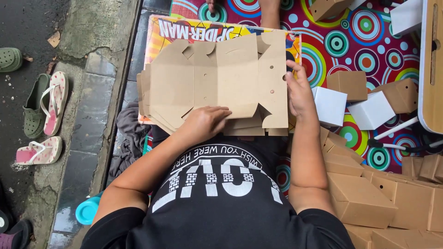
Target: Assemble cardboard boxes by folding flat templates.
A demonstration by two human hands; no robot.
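Left hand (203,122): palm down on the near edge of the flat cardboard cutout (217,78), fingers spread flat and pressing; grip not closed round anything
Right hand (300,94): at the cutout's right edge, fingers curled against it, thumb on top; grip half closed, pinching the edge as far as can be told
Cardboard cutout: brown, die-cut, unfolded; topmost of a stack of like sheets (154,113) fanned out beneath; resting on a colourful printed board (161,34) across the lap
Right of the stack: white folded boxes (330,106); brown folded boxes (360,196) piled on a mat with circle patterns (364,27)
Left: stone kerb, pink sandals (53,103), green clog (10,59)
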